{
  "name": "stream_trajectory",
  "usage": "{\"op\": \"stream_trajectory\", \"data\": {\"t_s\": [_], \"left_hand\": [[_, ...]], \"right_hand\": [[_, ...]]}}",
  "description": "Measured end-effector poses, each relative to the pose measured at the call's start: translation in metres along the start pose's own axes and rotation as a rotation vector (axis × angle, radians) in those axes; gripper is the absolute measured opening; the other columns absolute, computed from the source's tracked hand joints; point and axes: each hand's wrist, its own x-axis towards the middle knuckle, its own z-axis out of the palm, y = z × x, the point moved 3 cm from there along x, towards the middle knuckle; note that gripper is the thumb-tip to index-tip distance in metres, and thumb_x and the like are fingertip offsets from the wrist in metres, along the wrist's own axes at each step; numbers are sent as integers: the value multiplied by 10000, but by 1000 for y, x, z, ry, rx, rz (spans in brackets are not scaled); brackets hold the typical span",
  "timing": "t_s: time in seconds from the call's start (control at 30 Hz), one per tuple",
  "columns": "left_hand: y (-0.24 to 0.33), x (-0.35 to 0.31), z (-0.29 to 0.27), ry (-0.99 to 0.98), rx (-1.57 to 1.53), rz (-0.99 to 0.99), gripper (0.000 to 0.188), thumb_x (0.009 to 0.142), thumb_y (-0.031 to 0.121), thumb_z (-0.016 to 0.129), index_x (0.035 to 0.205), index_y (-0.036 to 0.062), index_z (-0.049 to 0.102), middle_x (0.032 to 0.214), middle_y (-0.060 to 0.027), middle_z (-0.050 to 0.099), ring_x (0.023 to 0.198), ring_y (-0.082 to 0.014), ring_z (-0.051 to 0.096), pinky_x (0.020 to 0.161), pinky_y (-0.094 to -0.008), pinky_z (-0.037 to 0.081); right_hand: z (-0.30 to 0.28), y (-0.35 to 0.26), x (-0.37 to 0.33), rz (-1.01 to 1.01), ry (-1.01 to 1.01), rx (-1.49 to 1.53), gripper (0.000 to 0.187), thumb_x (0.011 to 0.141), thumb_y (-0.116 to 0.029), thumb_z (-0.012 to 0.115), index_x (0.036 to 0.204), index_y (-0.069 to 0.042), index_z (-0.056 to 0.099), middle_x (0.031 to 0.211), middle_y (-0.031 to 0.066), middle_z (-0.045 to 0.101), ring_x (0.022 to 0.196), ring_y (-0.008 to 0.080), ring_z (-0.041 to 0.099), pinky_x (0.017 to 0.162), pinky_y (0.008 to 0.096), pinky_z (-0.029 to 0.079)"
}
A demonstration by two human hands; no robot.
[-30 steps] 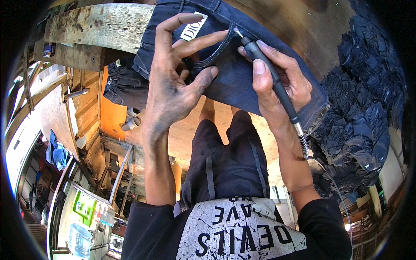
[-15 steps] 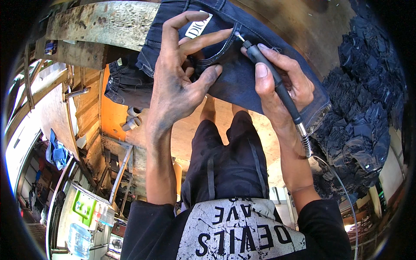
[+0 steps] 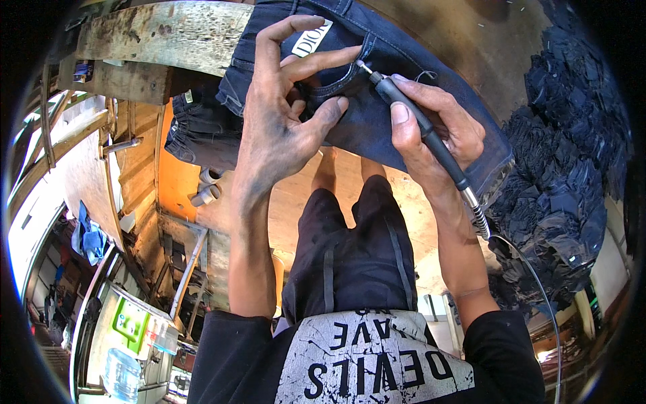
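A dark blue denim garment [image 3: 370, 131] is spread across a plank, its curved pocket edge [image 3: 343, 86] facing up. Over the pocket rests my left hand [image 3: 279, 138], fingers spread, with the index finger stretched along to the pocket edge and the thumb apart from it. My right hand [image 3: 454, 128] grips a black rotary tool handpiece [image 3: 441, 148] like a pen. Its small pale tip [image 3: 361, 64] is at the pocket edge, close to my left index fingertip. A white label [image 3: 311, 42] with dark print shows beyond my left hand.
A large heap of dark cloth pieces [image 3: 555, 168] lies at the right. The tool's flexible cable [image 3: 538, 279] curves down on that side. A worn wooden plank [image 3: 161, 37] runs to the left, and more dark garments [image 3: 202, 131] hang below it.
The tool tip has moved slightly left and down along the pocket edge, with my right hand following. My left hand keeps its spread pose, and the garment has shifted slightly right.
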Motion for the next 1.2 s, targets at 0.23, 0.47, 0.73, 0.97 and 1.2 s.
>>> {"op": "stream_trajectory", "data": {"t_s": [0.23, 0.47, 0.73, 0.97, 1.2], "left_hand": [[-4, -7, 15, 251, 4, 151, 769, 851, 179, 915, 1461, 92, 454, 1000, -88, 829, 859, -167, 730, 696, -272, 535], [40, 46, 24, 401, 445, 86, 669, 825, 319, 920, 1387, 169, 591, 975, -109, 749, 919, -350, 750, 765, -475, 561], [3, 151, -24, 647, 844, 315, 765, 772, 120, 918, 1391, 81, 470, 959, -137, 742, 818, -261, 671, 757, -343, 530], [72, -37, 55, 757, 249, 253, 175, 933, 120, 863, 964, 64, 699, 869, -60, 716, 751, -169, 673, 703, -315, 528], [-1, -95, 166, 364, -780, -509, 914, 821, 308, 992, 1468, -51, 455, 1357, -201, 644, 1232, -280, 667, 1089, -445, 525]], "right_hand": [[-14, 1, -18, 180, 31, 249, 222, 990, -163, 727, 1126, 4, 782, 990, 131, 821, 963, 196, 798, 862, 297, 613], [-80, -20, -58, 63, -2, -122, 293, 960, -188, 844, 1184, -42, 722, 1233, 204, 780, 1316, 341, 693, 1179, 514, 489], [-86, 11, -36, -21, -15, -290, 340, 920, -203, 847, 1192, -46, 718, 1276, 197, 768, 1327, 403, 675, 1226, 551, 426], [-110, 42, -22, 83, -13, -181, 325, 921, -177, 851, 1207, -72, 738, 1095, 158, 783, 990, 324, 773, 849, 396, 596], [-115, 50, -22, 83, -33, -143, 323, 913, -160, 855, 1199, -59, 743, 1115, 161, 781, 1012, 318, 776, 866, 389, 597]]}}
